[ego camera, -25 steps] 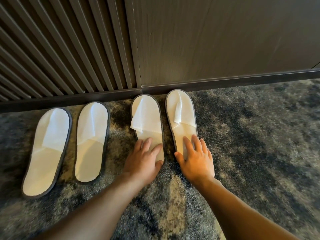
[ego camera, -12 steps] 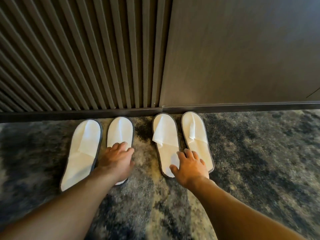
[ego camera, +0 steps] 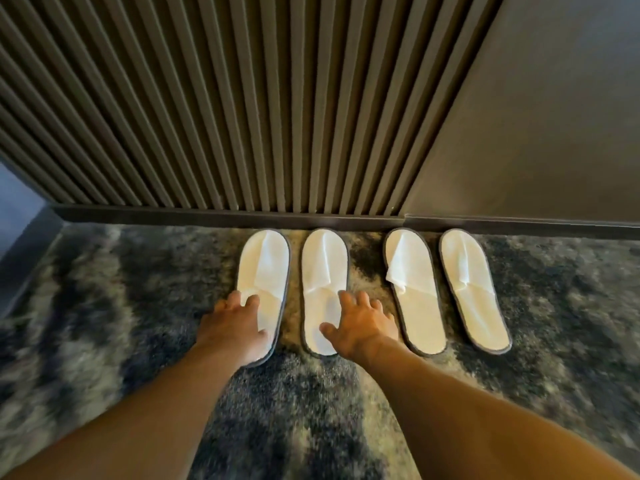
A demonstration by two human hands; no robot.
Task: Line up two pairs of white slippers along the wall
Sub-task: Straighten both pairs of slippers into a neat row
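Several white slippers with grey edging lie side by side on the carpet, toes against the dark baseboard (ego camera: 207, 214). My left hand (ego camera: 233, 327) rests flat, fingers spread, on the heel of the leftmost slipper (ego camera: 265, 268). My right hand (ego camera: 360, 323) lies fingers apart on the heel and right edge of the second slipper (ego camera: 323, 265). To the right, the third slipper (ego camera: 412, 282) and fourth slipper (ego camera: 467, 278) lie untouched, angled slightly with heels to the right. Neither hand grips anything.
A ribbed wooden wall panel (ego camera: 214, 105) rises behind the slippers, and a smooth dark panel (ego camera: 536, 126) stands to its right. Mottled grey carpet (ego camera: 104, 306) covers the floor. A lower step or corner edge (ego camera: 24, 244) shows at far left.
Both hands have moved left from the right pair onto the left pair. The left pair now sits straighter, closer together and nearer the baseboard. The view has shifted left.
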